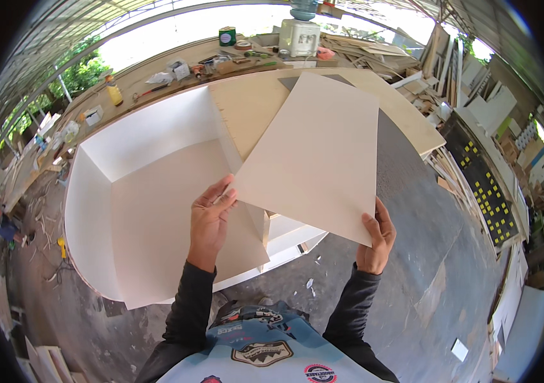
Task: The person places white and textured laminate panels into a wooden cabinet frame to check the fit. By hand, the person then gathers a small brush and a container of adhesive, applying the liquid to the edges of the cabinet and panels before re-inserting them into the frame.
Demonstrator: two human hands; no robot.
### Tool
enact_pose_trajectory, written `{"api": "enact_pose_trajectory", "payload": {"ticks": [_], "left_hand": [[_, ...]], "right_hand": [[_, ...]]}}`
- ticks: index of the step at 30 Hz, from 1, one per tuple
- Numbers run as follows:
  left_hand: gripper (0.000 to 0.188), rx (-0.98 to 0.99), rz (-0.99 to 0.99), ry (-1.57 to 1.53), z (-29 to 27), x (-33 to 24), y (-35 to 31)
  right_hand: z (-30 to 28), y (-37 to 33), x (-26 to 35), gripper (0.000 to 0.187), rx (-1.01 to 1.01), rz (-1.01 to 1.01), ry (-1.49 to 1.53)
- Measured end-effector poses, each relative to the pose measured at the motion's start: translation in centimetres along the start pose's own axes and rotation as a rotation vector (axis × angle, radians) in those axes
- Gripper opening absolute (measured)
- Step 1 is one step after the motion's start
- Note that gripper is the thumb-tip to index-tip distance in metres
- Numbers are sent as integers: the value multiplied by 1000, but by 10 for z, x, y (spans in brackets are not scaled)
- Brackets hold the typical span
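The left hand (211, 207) and right hand (377, 239) pinch the near corners of a flat, pale beige, four-sided sheet (316, 153), forearms reaching forward. It is held aloft, seemingly not yet placed; leftward, another beige sheet (166, 210) already lies in an open, curved-walled white box (157, 131).
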State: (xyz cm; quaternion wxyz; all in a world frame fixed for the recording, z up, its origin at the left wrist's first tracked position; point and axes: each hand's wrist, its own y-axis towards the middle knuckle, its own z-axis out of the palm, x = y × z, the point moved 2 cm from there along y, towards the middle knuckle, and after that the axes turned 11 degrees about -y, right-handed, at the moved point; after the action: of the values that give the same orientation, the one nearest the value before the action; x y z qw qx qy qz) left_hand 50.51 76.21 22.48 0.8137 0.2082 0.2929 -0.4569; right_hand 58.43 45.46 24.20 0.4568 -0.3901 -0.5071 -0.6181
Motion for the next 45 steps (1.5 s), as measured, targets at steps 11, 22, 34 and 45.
{"api": "enact_pose_trajectory", "payload": {"ticks": [11, 22, 34, 45], "left_hand": [[36, -108, 190, -54, 17, 16, -61], [50, 34, 82, 15, 27, 19, -72], [55, -69, 41, -55, 60, 38, -90], [47, 168, 546, 1142, 94, 63, -26]], "right_hand": [[-20, 29, -39, 21, -246, 87, 106], [-69, 96, -60, 34, -114, 228, 131], [-133, 195, -79, 21, -524, -45, 290], [-192, 243, -106, 61, -203, 214, -207]]}}
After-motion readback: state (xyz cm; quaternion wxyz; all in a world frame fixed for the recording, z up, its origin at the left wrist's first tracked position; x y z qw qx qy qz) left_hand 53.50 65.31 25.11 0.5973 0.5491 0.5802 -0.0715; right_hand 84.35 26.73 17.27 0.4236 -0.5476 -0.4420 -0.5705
